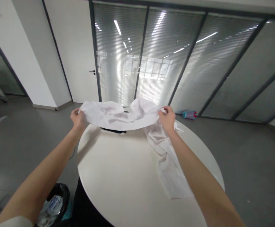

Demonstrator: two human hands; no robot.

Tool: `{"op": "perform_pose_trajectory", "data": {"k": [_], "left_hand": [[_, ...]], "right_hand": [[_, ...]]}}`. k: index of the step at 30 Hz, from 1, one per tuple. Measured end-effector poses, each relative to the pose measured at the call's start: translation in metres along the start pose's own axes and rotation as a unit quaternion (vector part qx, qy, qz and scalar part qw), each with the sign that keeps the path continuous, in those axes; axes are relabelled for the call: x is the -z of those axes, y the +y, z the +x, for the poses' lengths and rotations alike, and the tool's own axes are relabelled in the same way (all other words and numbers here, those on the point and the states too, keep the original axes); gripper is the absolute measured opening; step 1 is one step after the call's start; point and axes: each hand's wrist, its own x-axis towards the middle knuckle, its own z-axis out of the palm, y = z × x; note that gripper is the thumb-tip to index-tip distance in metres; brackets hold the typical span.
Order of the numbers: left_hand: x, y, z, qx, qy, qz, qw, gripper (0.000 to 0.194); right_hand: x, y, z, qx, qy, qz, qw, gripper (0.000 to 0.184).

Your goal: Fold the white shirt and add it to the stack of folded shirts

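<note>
Head view: I have two bare hands in sight, both working on one white cloth (118, 121). The left hand (78, 119) pinches its left end between the fingers, out past the far-left edge of the one round white bench (130, 167). The right hand (167, 120) has its fingers closed on the cloth too, pinching a bunched part above the far-right side of the bench. Between them the cloth hangs in a shallow, wrinkled band, raised over the far edge. From near my right hand, one long, creased length of it runs down onto the bench toward me, passing just inside my right forearm. A small white end shows on the bench just beyond that forearm.

One flat black item (115, 130) lies at the far side of the bench, partly hidden by the raised band, so I cannot tell what it is.

On the floor I count two containers: one bin (65, 197) with a black liner, near the left side of the bench, and one blue-and-red patterned container (188, 114) by the glass wall (156, 63). The bin holds clear and white wrappers (54, 205); one carries blue printing, too blurred for me to read. Behind everything stands one white door (74, 47) with one dark handle (92, 71), left of the glass.
</note>
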Motion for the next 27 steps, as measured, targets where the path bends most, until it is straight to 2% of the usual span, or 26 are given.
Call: {"op": "perform_pose_trajectory", "data": {"k": [2,4,6,7,9,11,12,14,16,17,20,21,23,25,26,27], "left_hand": [[0.006,-0.006,-0.008,0.003,0.016,0.033,0.999,0.034],[0.006,-0.008,-0.020,-0.017,0.034,0.068,0.997,0.043],[-0.002,-0.003,-0.034,-0.088,0.009,0.131,0.988,0.040],[-0.008,0.002,-0.040,-0.138,-0.040,0.166,0.976,0.034],[-0.024,0.013,-0.053,-0.231,-0.193,0.237,0.924,0.025],[-0.042,0.023,-0.064,-0.275,-0.319,0.294,0.858,0.029],[-0.051,0.027,-0.069,-0.282,-0.346,0.320,0.835,0.033],[-0.063,0.033,-0.077,-0.289,-0.345,0.355,0.820,0.035],[-0.069,0.035,-0.082,-0.293,-0.327,0.366,0.821,0.028],[-0.070,0.035,-0.084,-0.300,-0.315,0.371,0.820,0.026],[-0.063,0.034,-0.089,-0.362,-0.248,0.359,0.824,0.030],[-0.061,0.033,-0.091,-0.401,-0.242,0.343,0.814,0.029],[-0.059,0.030,-0.096,-0.481,-0.296,0.303,0.768,0.025],[-0.063,0.027,-0.101,-0.523,-0.375,0.270,0.717,0.023],[-0.067,0.026,-0.103,-0.523,-0.388,0.263,0.712,0.022],[-0.072,0.025,-0.105,-0.512,-0.379,0.267,0.724,0.022]], "right_hand": [[0.024,0.027,0.006,-0.074,-0.034,-0.044,0.996,0.026],[0.039,0.047,0.000,-0.130,-0.085,-0.108,0.982,0.034],[0.041,0.053,-0.014,-0.125,-0.092,-0.177,0.972,0.045],[0.037,0.050,-0.021,-0.096,-0.087,-0.204,0.970,0.047],[0.021,0.036,-0.033,-0.005,-0.090,-0.232,0.969,0.040],[-0.002,0.013,-0.042,0.090,-0.145,-0.225,0.959,0.031],[-0.015,0.002,-0.044,0.130,-0.191,-0.214,0.949,0.031],[-0.042,-0.019,-0.049,0.174,-0.299,-0.182,0.920,0.038],[-0.068,-0.034,-0.052,0.157,-0.363,-0.163,0.904,0.048],[-0.080,-0.039,-0.052,0.135,-0.376,-0.156,0.903,0.047],[-0.109,-0.049,-0.041,0.079,-0.374,-0.139,0.914,0.030],[-0.117,-0.052,-0.033,0.058,-0.359,-0.118,0.924,0.029],[-0.129,-0.058,-0.012,0.016,-0.310,-0.036,0.950,0.035],[-0.138,-0.063,0.008,-0.014,-0.255,0.062,0.965,0.041],[-0.142,-0.065,0.015,-0.010,-0.238,0.097,0.966,0.047],[-0.145,-0.066,0.020,0.012,-0.235,0.112,0.965,0.057]]}}
